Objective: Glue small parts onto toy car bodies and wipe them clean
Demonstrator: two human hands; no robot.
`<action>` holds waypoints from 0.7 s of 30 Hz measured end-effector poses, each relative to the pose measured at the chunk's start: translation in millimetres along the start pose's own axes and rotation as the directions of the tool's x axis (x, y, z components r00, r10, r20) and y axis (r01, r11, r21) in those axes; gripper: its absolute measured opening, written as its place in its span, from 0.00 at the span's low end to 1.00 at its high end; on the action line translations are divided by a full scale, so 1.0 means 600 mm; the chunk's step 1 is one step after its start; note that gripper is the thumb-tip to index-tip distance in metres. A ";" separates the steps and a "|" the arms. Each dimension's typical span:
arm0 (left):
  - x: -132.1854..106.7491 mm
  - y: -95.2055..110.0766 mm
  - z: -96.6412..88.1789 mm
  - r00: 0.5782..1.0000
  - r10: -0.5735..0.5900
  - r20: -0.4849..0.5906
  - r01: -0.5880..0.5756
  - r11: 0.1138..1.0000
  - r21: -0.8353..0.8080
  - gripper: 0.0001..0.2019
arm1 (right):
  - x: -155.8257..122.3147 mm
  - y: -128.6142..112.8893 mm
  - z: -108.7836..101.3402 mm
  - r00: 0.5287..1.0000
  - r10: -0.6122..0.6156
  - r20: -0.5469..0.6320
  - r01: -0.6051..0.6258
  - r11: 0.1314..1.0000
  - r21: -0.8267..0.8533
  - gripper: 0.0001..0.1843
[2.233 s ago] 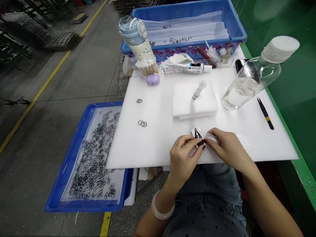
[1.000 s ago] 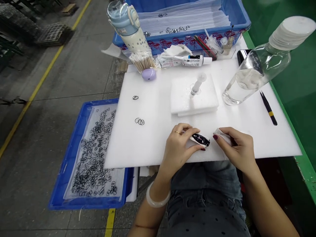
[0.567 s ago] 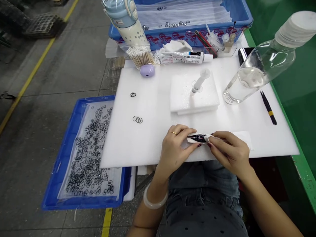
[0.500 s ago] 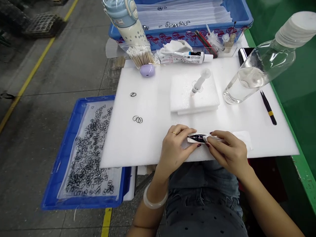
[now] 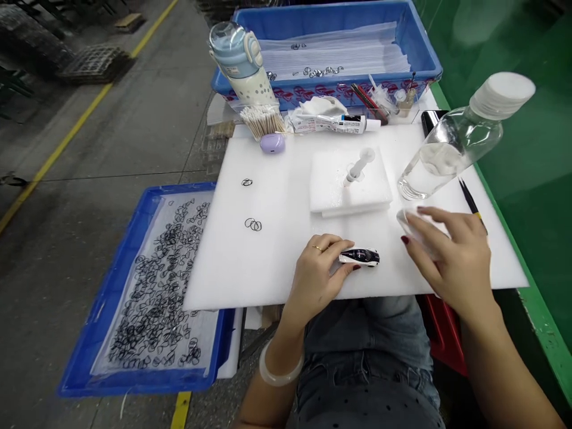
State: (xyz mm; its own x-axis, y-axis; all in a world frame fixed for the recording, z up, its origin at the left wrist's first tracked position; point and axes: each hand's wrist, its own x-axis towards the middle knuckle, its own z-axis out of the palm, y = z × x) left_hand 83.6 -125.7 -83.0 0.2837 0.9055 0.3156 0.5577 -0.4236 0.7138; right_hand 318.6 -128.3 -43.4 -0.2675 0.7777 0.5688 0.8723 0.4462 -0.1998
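My left hand (image 5: 315, 274) grips the rear end of a small white-and-black toy car (image 5: 364, 257) between thumb and fingers, close to the front edge of the white foam board (image 5: 268, 274). My right hand (image 5: 456, 256) is over the board, right of the car and apart from it. Blurred white tissue (image 5: 406, 221) shows at its fingers, partly hidden by them. Beyond the hands, a syringe (image 5: 356, 170) leans upright in a white foam block (image 5: 326, 193). Black tweezers (image 5: 468, 195) lie partly covered by my right hand.
A clear bottle of liquid (image 5: 435, 161) stands at the right. Along the back are a tube (image 5: 330, 124), cotton swabs (image 5: 263, 121), a purple case (image 5: 272, 143) and a drinking bottle (image 5: 243, 68). Black rings (image 5: 253, 224) lie left; a blue tray (image 5: 138, 384) holds many more.
My right hand has left the toy car and moved right with the white tissue. My left hand keeps its grip on the car. The view has shifted slightly.
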 end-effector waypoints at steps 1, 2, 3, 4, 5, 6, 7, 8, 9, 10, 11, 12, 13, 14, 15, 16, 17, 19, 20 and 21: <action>-0.001 0.000 0.000 1.000 -0.004 -0.001 0.004 1.000 0.002 0.12 | 0.004 0.001 -0.002 1.000 0.015 -0.014 -0.016 0.997 -0.074 0.13; -0.001 0.001 0.000 1.000 -0.008 0.001 0.008 1.000 0.006 0.11 | 0.006 -0.002 -0.002 1.000 0.014 -0.012 -0.015 0.995 -0.099 0.12; -0.001 0.002 0.001 1.000 -0.013 0.003 0.013 1.000 0.010 0.11 | 0.005 -0.008 0.001 1.000 -0.003 -0.004 0.003 0.997 -0.081 0.11; 0.000 0.003 0.001 1.000 -0.018 0.007 0.017 1.000 0.015 0.11 | 0.002 -0.015 0.007 0.999 -0.031 0.013 0.031 0.999 -0.039 0.11; 0.000 0.004 0.001 1.000 -0.023 0.010 0.022 1.000 0.021 0.10 | -0.003 -0.024 0.014 0.998 -0.061 0.031 0.061 0.998 0.004 0.11; 0.001 0.005 0.001 1.000 -0.028 0.013 0.027 0.999 0.025 0.10 | -0.008 -0.033 0.022 0.995 -0.083 0.047 0.081 0.996 0.037 0.12; 0.001 0.006 0.001 0.999 -0.032 0.015 0.031 0.999 0.029 0.10 | -0.013 -0.041 0.029 0.994 -0.096 0.054 0.093 0.994 0.055 0.12; 0.001 0.006 0.001 0.999 -0.035 0.016 0.034 0.999 0.031 0.10 | -0.017 -0.047 0.036 0.994 -0.099 0.054 0.096 0.994 0.059 0.12; 0.002 0.007 0.002 0.999 -0.036 0.015 0.035 0.999 0.032 0.10 | -0.020 -0.051 0.042 0.994 -0.098 0.050 0.095 0.994 0.056 0.12; 0.002 0.007 0.002 0.999 -0.035 0.014 0.035 0.999 0.033 0.10 | -0.022 -0.054 0.046 0.994 -0.095 0.046 0.093 0.994 0.049 0.11; 0.001 0.007 0.002 0.999 -0.034 0.012 0.034 0.999 0.033 0.10 | -0.023 -0.054 0.049 0.995 -0.095 0.041 0.093 0.995 0.043 0.11; 0.001 0.007 0.002 0.999 -0.034 0.010 0.034 0.999 0.035 0.10 | -0.023 -0.054 0.050 0.994 -0.100 0.038 0.099 0.994 0.038 0.11; 0.001 0.006 0.002 0.999 -0.035 0.010 0.034 0.999 0.037 0.10 | -0.022 -0.053 0.050 0.993 -0.112 0.036 0.111 0.993 0.036 0.11; 0.001 0.006 0.002 0.999 -0.034 0.010 0.034 0.999 0.038 0.09 | -0.021 -0.052 0.050 0.991 -0.128 0.033 0.127 0.991 0.035 0.11; 0.001 0.006 0.002 0.999 -0.034 0.011 0.033 0.999 0.040 0.09 | -0.020 -0.051 0.050 0.989 -0.146 0.033 0.145 0.989 0.034 0.11; 0.001 0.006 0.002 0.999 -0.033 0.013 0.033 0.999 0.041 0.09 | -0.019 -0.051 0.050 0.986 -0.165 0.034 0.164 0.986 0.029 0.11; 0.002 0.006 0.002 0.999 -0.033 0.016 0.032 0.999 0.042 0.10 | -0.018 -0.051 0.050 0.982 -0.184 0.034 0.184 0.983 0.020 0.11; 0.002 0.006 0.002 0.999 -0.031 0.017 0.030 0.999 0.044 0.10 | -0.018 -0.053 0.052 0.972 -0.232 0.041 0.232 0.973 -0.007 0.11; 0.001 0.005 0.002 0.999 -0.031 0.017 0.030 0.999 0.046 0.10 | -0.018 -0.054 0.053 0.965 -0.260 0.039 0.261 0.965 -0.022 0.11; 0.001 0.005 0.002 0.999 -0.033 0.019 0.032 0.998 0.045 0.10 | -0.019 -0.055 0.054 0.958 -0.286 0.032 0.287 0.957 -0.033 0.12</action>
State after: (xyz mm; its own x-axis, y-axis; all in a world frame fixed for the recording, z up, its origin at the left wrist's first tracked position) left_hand 86.1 -126.4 -81.3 0.2800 0.9184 0.2797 0.6013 -0.3949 0.6946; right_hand 279.6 -137.3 -69.3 -0.5189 0.6314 0.5762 0.7717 0.6359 -0.0018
